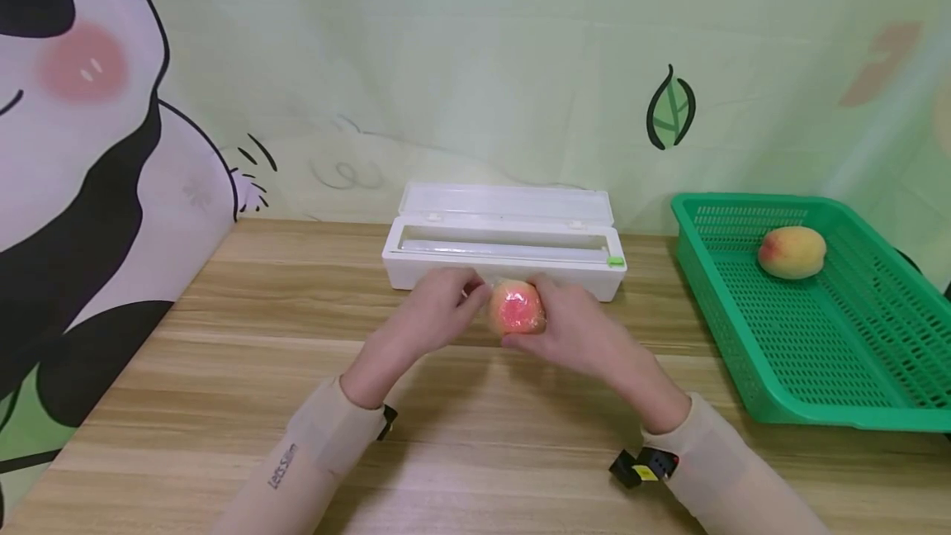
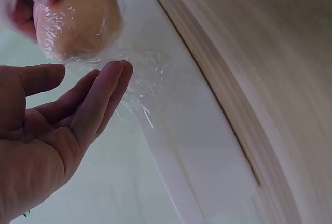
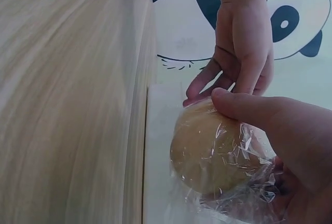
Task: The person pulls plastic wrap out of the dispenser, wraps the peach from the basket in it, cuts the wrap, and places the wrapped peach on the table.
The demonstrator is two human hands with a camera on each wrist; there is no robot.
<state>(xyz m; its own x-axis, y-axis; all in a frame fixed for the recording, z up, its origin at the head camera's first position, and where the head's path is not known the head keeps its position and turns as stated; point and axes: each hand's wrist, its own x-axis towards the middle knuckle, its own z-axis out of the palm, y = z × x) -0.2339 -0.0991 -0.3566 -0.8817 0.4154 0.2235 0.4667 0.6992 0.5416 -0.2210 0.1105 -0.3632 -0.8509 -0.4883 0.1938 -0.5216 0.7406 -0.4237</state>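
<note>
A peach (image 1: 518,307) wrapped in clear cling film is held up over the table in my right hand (image 1: 575,324). The right thumb (image 3: 244,105) lies across the fruit, with the other fingers around its far side. Loose film (image 2: 148,79) trails off the peach toward my left hand (image 2: 57,120). The left fingers are fairly straight, the thumb stands apart from them, and the fingertips are right at the film. Behind both hands is a white cling film dispenser box (image 1: 505,271), its lid (image 1: 505,203) raised and a roll (image 1: 505,251) inside.
To the right stands a green plastic basket (image 1: 713,304) with one unwrapped peach (image 1: 792,253) in it. A wooden table (image 1: 245,337) lies under everything. A pale green printed backdrop (image 1: 475,89) with a panda rises behind the table.
</note>
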